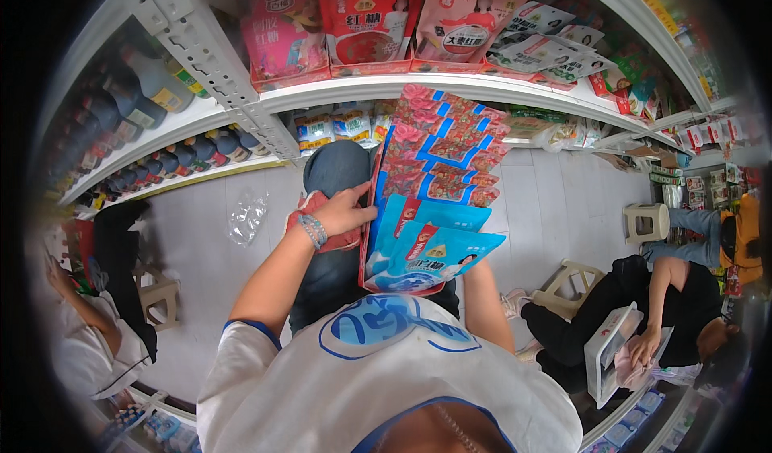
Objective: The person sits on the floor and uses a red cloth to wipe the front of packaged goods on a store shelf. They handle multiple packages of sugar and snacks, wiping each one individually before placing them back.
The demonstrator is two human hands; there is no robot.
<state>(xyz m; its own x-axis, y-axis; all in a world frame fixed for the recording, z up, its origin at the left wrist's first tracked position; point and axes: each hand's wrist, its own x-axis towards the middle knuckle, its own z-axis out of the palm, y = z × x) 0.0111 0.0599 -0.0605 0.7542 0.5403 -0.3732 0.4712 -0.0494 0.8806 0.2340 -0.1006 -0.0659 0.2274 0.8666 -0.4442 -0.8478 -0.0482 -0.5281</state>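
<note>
A red cardboard display box [435, 290] rests tilted over my lap. Light-blue sugar pouches [446, 254] stand at its near end, with several red floral packets with blue edges [416, 136] fanned out behind them. My left hand [347, 213], a beaded bracelet at its wrist, reaches to the box's left wall; thumb and fingertips touch the edge. Under that palm and wrist is a crumpled red cloth [297, 216], lying over my jeans leg [338, 169]. The pouches and box hide my right hand; only its forearm shows, on the box's right side.
White metal shelves [362, 88] ahead bear red and pink sugar pouches [371, 21] and dark sauce bottles [129, 100]. A clear plastic bag [247, 217] lies on the floor. Stools [645, 223] stand around. A person in black [681, 296] at right holds a white bin [603, 356]; another person [99, 344] sits left.
</note>
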